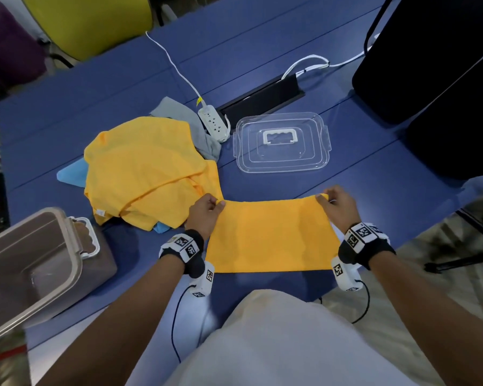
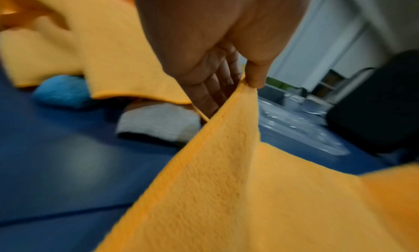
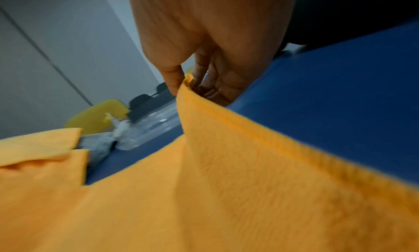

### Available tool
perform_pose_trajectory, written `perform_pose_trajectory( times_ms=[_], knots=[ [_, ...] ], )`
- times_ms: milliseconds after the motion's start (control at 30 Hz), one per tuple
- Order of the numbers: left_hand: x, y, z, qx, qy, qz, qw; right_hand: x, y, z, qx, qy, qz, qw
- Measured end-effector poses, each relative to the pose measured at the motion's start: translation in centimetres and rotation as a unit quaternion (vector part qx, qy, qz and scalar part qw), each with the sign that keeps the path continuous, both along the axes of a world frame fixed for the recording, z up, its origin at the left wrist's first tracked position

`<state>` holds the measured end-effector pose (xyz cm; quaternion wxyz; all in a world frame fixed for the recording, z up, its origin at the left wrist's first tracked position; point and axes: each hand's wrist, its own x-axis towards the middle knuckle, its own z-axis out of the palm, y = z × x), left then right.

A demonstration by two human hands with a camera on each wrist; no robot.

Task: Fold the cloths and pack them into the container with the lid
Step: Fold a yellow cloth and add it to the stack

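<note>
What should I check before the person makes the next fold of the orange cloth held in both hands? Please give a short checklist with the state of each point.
1. Left hand pinches a far corner of the orange cloth: ok.
2. Right hand pinches the other far corner: ok.
3. Far edge held taut between the hands: ok.
4. Near edge lies flat on the blue table: ok in the head view.
5. Container open, its clear lid lying apart on the table: ok.
6. Corners underneath are lined up: cannot tell.
</note>
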<state>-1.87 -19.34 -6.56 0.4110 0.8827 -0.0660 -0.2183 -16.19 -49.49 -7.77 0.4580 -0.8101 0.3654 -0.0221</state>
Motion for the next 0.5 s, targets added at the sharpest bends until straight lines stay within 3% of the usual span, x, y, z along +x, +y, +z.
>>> perform_pose_trajectory(
  times_ms=[167,300,500],
  knots=[
    [-3.2,-3.6,3.6,-0.071,-0.046,-0.037,0.996,2.1,7.4,4.3,0.125,-0.104,0.071,0.984],
    [-5.1,-4.6,5.0,-0.082,-0.068,-0.063,0.992,3.6,11.4,6.0,0.192,-0.109,0.099,0.970],
    [-5.8,-3.2,6.1,-0.118,-0.060,-0.047,0.990,2.8,12.1,7.0,0.295,-0.114,0.099,0.943]
  ],
)
